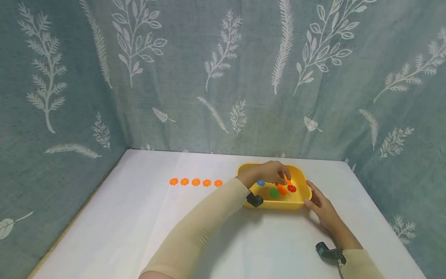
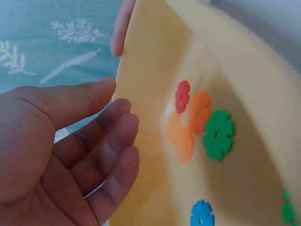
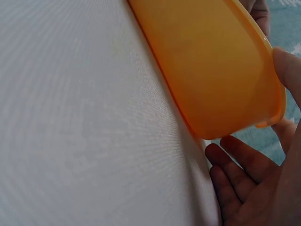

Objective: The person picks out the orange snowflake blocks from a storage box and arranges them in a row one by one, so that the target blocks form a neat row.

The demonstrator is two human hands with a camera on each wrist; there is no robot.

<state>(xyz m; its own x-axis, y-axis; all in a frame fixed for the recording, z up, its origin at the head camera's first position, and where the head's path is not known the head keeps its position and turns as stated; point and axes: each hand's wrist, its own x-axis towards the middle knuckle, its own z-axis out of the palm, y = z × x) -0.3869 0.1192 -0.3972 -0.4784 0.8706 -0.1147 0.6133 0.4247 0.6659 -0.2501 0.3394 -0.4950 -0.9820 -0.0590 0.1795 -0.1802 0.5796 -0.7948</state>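
A yellow plastic tray point(image 1: 278, 205) stands toward the back of the white table, holding notched flower-shaped discs. A red disc point(image 2: 182, 96), orange discs point(image 2: 200, 112), a green disc point(image 2: 218, 135) and a blue disc point(image 2: 202, 214) show inside it. Over the tray hangs my left hand point(image 1: 273, 172), fingers loosely bent, thumb apart from them, nothing visible between them. At the tray's right end, my right hand point(image 1: 322, 207) holds the wall, its thumb point(image 3: 288, 73) against the rim and other fingers below.
Left of the tray, several orange discs point(image 1: 196, 182) lie flat in a straight row on the white table point(image 1: 146, 217). Leaf-patterned green-blue cloth point(image 1: 188, 97) walls the table at the back and sides. My left forearm crosses in front of the tray's left part.
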